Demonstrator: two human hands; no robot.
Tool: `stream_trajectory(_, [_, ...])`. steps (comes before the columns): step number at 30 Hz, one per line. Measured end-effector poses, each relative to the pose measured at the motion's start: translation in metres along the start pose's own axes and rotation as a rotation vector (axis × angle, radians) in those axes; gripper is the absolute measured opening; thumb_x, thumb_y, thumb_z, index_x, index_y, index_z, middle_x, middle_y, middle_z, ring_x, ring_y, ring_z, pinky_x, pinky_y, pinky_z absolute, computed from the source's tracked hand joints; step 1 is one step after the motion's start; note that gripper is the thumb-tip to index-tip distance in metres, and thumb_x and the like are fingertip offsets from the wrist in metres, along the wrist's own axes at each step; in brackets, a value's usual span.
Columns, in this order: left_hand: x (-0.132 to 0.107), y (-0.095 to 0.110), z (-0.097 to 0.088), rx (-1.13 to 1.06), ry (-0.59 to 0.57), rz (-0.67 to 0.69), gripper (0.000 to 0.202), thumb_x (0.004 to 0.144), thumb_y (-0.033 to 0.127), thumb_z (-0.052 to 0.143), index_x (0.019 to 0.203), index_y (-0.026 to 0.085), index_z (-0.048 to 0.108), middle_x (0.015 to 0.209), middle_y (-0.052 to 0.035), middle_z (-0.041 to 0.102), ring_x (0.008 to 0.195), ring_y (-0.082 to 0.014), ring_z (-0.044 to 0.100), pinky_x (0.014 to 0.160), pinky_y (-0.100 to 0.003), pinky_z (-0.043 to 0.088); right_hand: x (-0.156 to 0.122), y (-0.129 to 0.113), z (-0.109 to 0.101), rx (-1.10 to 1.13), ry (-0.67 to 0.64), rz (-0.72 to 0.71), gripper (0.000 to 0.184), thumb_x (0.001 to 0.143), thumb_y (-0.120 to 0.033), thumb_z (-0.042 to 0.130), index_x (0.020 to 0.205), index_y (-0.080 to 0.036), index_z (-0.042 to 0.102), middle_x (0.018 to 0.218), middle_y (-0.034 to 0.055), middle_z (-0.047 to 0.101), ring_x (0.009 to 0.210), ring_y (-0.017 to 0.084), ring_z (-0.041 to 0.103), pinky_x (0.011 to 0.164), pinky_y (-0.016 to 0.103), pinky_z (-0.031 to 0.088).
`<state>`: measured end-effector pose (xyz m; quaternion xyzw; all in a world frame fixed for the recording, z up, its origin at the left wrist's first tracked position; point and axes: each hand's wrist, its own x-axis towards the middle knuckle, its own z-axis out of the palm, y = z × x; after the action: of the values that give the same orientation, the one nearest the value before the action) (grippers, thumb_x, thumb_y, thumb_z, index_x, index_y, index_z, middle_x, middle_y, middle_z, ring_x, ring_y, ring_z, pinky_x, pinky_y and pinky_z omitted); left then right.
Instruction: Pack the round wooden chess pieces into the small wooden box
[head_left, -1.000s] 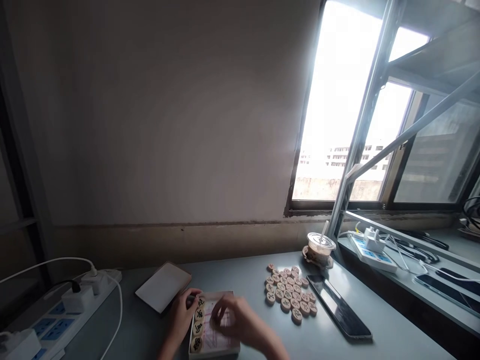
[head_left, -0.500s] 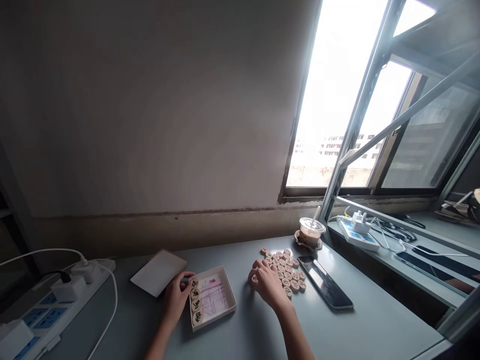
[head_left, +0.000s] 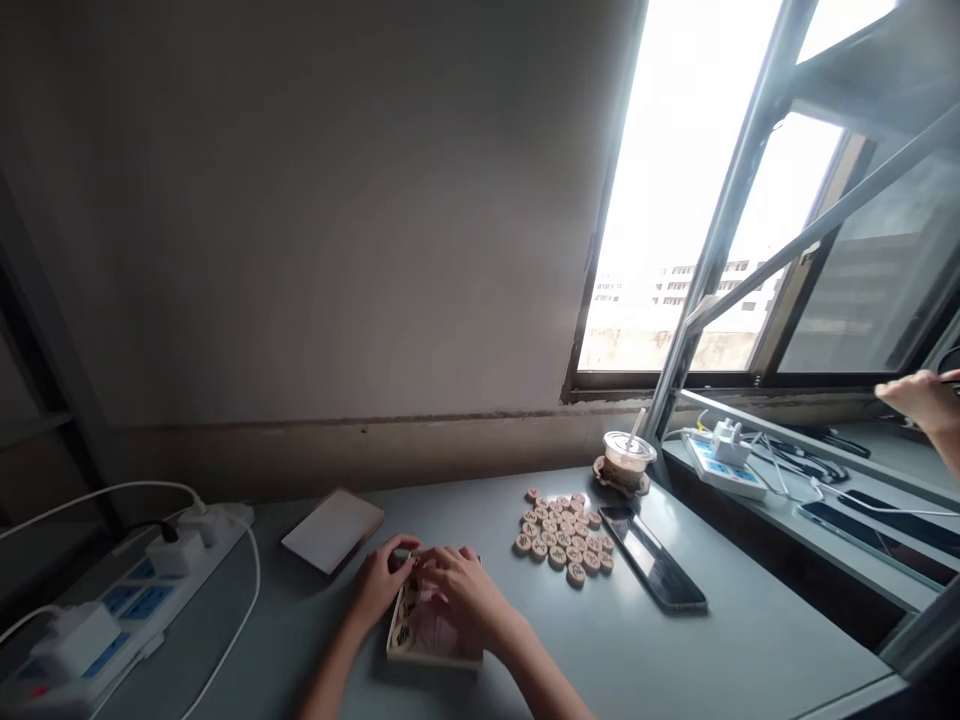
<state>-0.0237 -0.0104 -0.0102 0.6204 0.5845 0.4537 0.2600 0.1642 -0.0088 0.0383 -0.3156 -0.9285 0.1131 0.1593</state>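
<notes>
A shallow white box (head_left: pixel 433 659) sits on the desk before me, with round wooden Chinese chess pieces (head_left: pixel 403 637) lined up along its left side. My left hand (head_left: pixel 381 582) is curled at the box's far left corner, gripping its edge. Over the box's inside is my right hand (head_left: pixel 463 592), fingers bent down and together near that same corner; whatever they hold is hidden beneath them. To the right, a loose cluster of Chinese chess pieces (head_left: pixel 556 537) lies flat on the desk, most with characters facing up.
The box lid (head_left: pixel 334 530) lies behind my left hand. A phone (head_left: pixel 654 560) and a lidded drink cup (head_left: pixel 628 458) are at the right. A power strip (head_left: pixel 142 590) with cables is at the left. Another person's hand (head_left: pixel 919 400) shows at the right edge.
My right hand has moved left from the chess pieces to over the box. The left hand stays at the box's corner. Another person's hand has come further into view at the right.
</notes>
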Motion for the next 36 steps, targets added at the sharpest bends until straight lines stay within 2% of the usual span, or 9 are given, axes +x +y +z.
stream_trajectory(4, [-0.002, 0.009, -0.001, 0.009, -0.007, 0.001, 0.025, 0.075, 0.026, 0.056, 0.093, 0.018, 0.07, 0.097, -0.0078, 0.072, 0.083, -0.0195, 0.065, 0.079, -0.028, 0.049, 0.005, -0.001, 0.009, -0.125, 0.004, 0.032, 0.034, 0.087, -0.019, 0.057, 0.12, -0.027, 0.059, 0.122, 0.0054, 0.059, 0.106, 0.024, 0.053, 0.089, 0.039, 0.037])
stream_trajectory(7, [-0.001, 0.007, -0.002, 0.002, -0.032, 0.011, 0.025, 0.076, 0.026, 0.056, 0.093, 0.017, 0.071, 0.095, -0.0081, 0.072, 0.084, -0.0195, 0.065, 0.076, -0.027, 0.049, 0.007, 0.005, 0.008, -0.206, 0.046, 0.044, 0.034, 0.089, -0.02, 0.056, 0.122, -0.028, 0.057, 0.111, 0.006, 0.062, 0.103, 0.025, 0.052, 0.087, 0.039, 0.036])
stream_trajectory(10, [0.0, 0.003, -0.004, -0.003, -0.06, 0.026, 0.023, 0.077, 0.026, 0.056, 0.09, 0.017, 0.073, 0.092, -0.0071, 0.073, 0.081, -0.0188, 0.064, 0.074, -0.027, 0.048, 0.008, 0.01, 0.008, -0.245, 0.055, 0.038, 0.027, 0.089, -0.026, 0.058, 0.116, -0.027, 0.061, 0.104, 0.0064, 0.063, 0.098, 0.024, 0.052, 0.084, 0.037, 0.037])
stream_trajectory(14, [0.0, 0.003, -0.007, -0.01, -0.049, 0.023, 0.024, 0.076, 0.028, 0.059, 0.093, 0.017, 0.073, 0.089, -0.0067, 0.073, 0.081, -0.0191, 0.064, 0.071, -0.027, 0.047, 0.008, 0.014, 0.009, -0.213, 0.075, 0.045, 0.025, 0.085, -0.033, 0.064, 0.108, -0.023, 0.064, 0.109, 0.0079, 0.061, 0.098, 0.024, 0.051, 0.082, 0.035, 0.039])
stream_trajectory(19, [-0.001, 0.003, -0.009, -0.044, -0.061, 0.01, 0.022, 0.075, 0.028, 0.06, 0.091, 0.017, 0.072, 0.09, -0.0058, 0.073, 0.077, -0.0172, 0.062, 0.071, -0.027, 0.047, 0.01, 0.021, 0.009, -0.108, 0.084, 0.013, 0.025, 0.082, -0.035, 0.067, 0.105, -0.025, 0.067, 0.112, 0.0071, 0.059, 0.102, 0.024, 0.049, 0.084, 0.035, 0.038])
stream_trajectory(22, [-0.002, 0.005, -0.011, -0.069, -0.066, -0.006, 0.022, 0.074, 0.026, 0.061, 0.09, 0.016, 0.072, 0.092, -0.0055, 0.072, 0.078, -0.0163, 0.062, 0.071, -0.026, 0.047, 0.009, 0.033, 0.004, -0.05, 0.202, 0.124, 0.023, 0.084, -0.039, 0.062, 0.102, -0.025, 0.067, 0.11, 0.0066, 0.06, 0.102, 0.024, 0.049, 0.085, 0.034, 0.037])
stream_trajectory(25, [-0.005, 0.01, -0.013, -0.065, -0.055, -0.049, 0.021, 0.073, 0.026, 0.061, 0.089, 0.017, 0.072, 0.093, -0.0045, 0.072, 0.076, -0.0152, 0.061, 0.07, -0.026, 0.046, 0.003, 0.047, -0.005, -0.142, 0.304, 0.277, 0.025, 0.088, -0.04, 0.054, 0.105, -0.023, 0.063, 0.111, 0.0072, 0.059, 0.104, 0.025, 0.048, 0.085, 0.036, 0.035])
stream_trajectory(30, [-0.008, 0.015, -0.015, -0.067, -0.053, -0.084, 0.019, 0.073, 0.025, 0.059, 0.084, 0.018, 0.072, 0.091, -0.0037, 0.072, 0.074, -0.0146, 0.06, 0.068, -0.025, 0.046, -0.011, 0.067, -0.012, -0.363, 0.174, 0.501, 0.027, 0.089, -0.038, 0.047, 0.099, -0.019, 0.062, 0.113, 0.0119, 0.057, 0.107, 0.029, 0.046, 0.088, 0.045, 0.031])
stream_trajectory(36, [-0.007, 0.016, -0.016, -0.07, -0.041, -0.107, 0.018, 0.072, 0.024, 0.058, 0.082, 0.018, 0.072, 0.089, -0.0032, 0.072, 0.076, -0.0156, 0.061, 0.068, -0.026, 0.045, -0.024, 0.075, -0.021, -0.391, 0.079, 0.714, 0.029, 0.088, -0.034, 0.042, 0.102, -0.017, 0.061, 0.119, 0.0155, 0.053, 0.115, 0.033, 0.04, 0.089, 0.051, 0.031])
